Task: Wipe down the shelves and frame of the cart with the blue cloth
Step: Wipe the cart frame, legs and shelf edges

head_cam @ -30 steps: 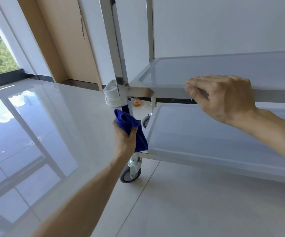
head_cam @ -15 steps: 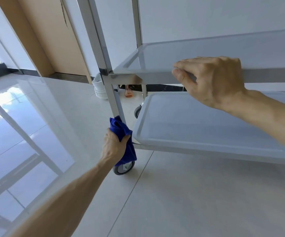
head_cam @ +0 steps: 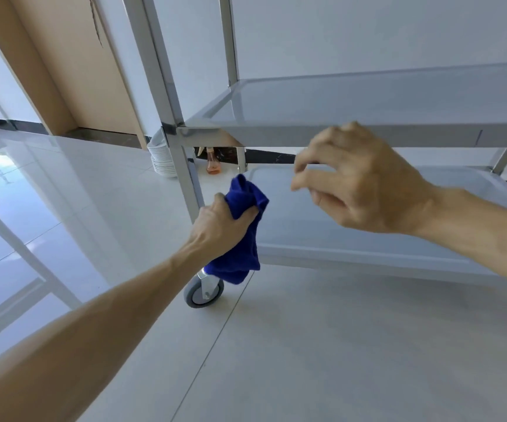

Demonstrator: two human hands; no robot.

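While we look from the left side, we first see the shiny floor (head_cam: 63, 208) of pale tiles, which mirrors a window frame and some sky, and behind it a beige wall panel (head_cam: 72, 71) standing against a white wall. A stack of white plates (head_cam: 161, 156) sits on the floor near the wall, and a small bottle with orange liquid (head_cam: 212, 162) stands just beside it, behind the cart.

Our left hand (head_cam: 221, 226) grips the blue cloth (head_cam: 243, 233) bunched in its curled fingers, and we hold it against the front corner post (head_cam: 185, 175) of the cart, just above the caster wheel (head_cam: 204, 292). We judge that the cloth is wrapped there so the whole leg is rubbed at once.

Further right, the lower shelf (head_cam: 368, 236) and the upper shelf (head_cam: 368, 102) are bare metal. Our right hand (head_cam: 365, 184) hovers in front of the upper shelf's edge with its fingers loosely bent, holding nothing and apparently not touching the rail. Probably it is there to steady the cart, because the wheels could roll under pressure.
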